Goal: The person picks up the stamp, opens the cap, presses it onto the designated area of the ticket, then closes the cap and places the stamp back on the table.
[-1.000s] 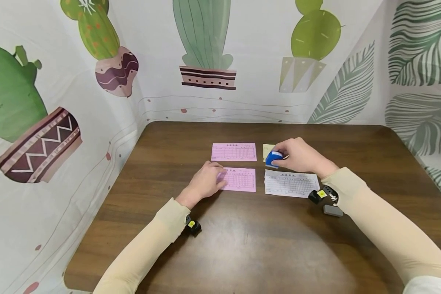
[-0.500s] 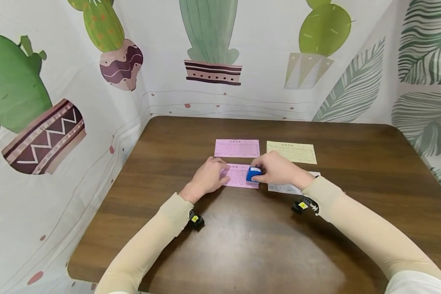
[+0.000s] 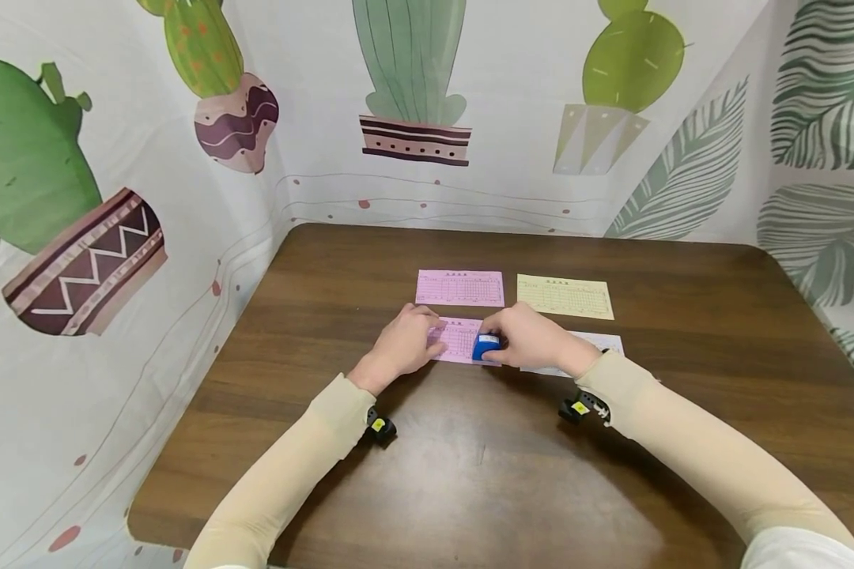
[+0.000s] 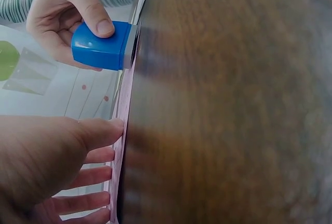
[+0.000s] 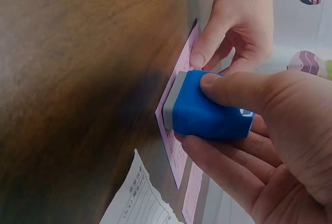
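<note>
A blue stamp (image 3: 485, 346) with a grey base is held in my right hand (image 3: 534, 341), thumb on one side and fingers on the other. It stands over the right part of the near pink printed slip (image 3: 457, 345). In the left wrist view the stamp's base (image 4: 129, 47) is at the paper's level; I cannot tell whether it presses on it. My left hand (image 3: 401, 345) rests on the left part of the same slip, its fingers (image 4: 98, 175) spread and fairly straight. The right hand and sleeve partly cover a white slip (image 3: 601, 341).
Behind the near slip lies a second pink slip (image 3: 459, 288). A yellow slip (image 3: 564, 297) lies to its right. All rest on a brown wooden table (image 3: 341, 269), backed by a cloth (image 3: 313, 142) printed with cacti and leaves.
My right hand has carried the stamp from the yellow slip leftward and nearer, onto the near pink slip, then slightly lower. The left hand stays on that slip. The yellow slip is now uncovered.
</note>
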`<action>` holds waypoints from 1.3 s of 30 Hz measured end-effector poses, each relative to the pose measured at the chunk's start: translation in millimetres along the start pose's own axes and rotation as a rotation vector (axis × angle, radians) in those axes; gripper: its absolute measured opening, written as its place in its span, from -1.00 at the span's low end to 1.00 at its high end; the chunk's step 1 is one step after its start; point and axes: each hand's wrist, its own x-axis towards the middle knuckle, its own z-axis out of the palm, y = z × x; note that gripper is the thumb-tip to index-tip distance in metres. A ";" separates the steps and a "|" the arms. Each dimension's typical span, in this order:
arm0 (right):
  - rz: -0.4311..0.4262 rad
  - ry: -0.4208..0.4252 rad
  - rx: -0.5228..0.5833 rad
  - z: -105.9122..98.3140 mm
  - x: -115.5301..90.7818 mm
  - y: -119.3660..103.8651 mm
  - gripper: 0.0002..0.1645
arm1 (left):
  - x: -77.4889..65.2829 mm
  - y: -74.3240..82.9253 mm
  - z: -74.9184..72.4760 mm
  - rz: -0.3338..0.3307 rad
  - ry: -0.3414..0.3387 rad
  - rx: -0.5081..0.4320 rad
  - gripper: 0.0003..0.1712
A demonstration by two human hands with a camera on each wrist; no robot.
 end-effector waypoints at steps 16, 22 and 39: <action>-0.024 0.049 -0.089 8.1 -7.3 -8.6 -0.70 | -2.2 0.0 3.2 0.002 0.013 0.006 -0.51; -0.018 0.058 -0.118 9.5 -8.1 -10.4 -0.67 | -1.7 0.0 2.4 0.005 0.016 0.003 -0.50; -0.013 0.087 -0.153 13.4 -8.3 -7.7 -0.69 | 0.5 0.6 2.6 0.001 0.027 0.019 -0.51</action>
